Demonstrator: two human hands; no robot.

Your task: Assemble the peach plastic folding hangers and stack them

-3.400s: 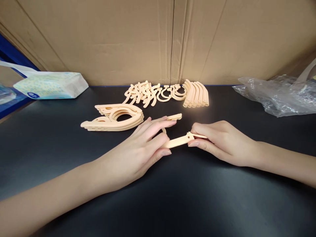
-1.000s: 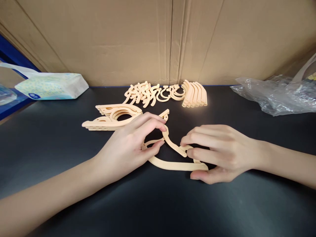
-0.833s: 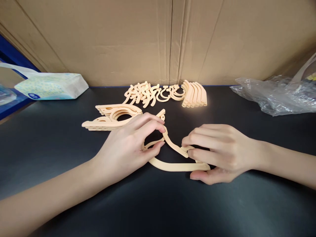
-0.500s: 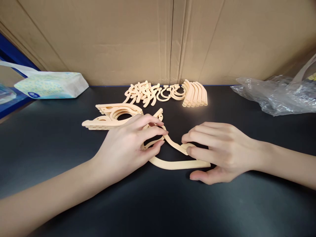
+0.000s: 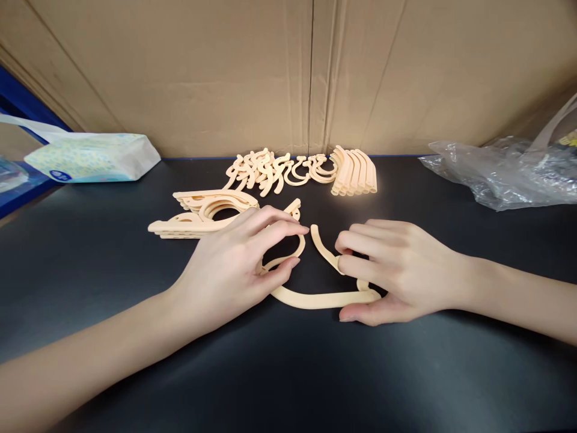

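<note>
Left hand (image 5: 246, 258): thumb and forefinger parted, bent over the looped side of a pale hanger-like frame (image 5: 320, 300); whether they grip, cannot tell. Right hand (image 5: 396, 270): fingertips curled on a short curved strip (image 5: 323, 249), thumb lower by the frame's long arm (grip partly hidden). Change: the strip's tip, beside the left fingertips half a second ago, now stands off at their 3 o'clock; likely unjoined there. Frame lies between both hands; stacked frames (image 5: 202, 226) at its 10 o'clock, hook pile (image 5: 256, 171) toward 11, tubes (image 5: 354, 172) at 1.
</note>
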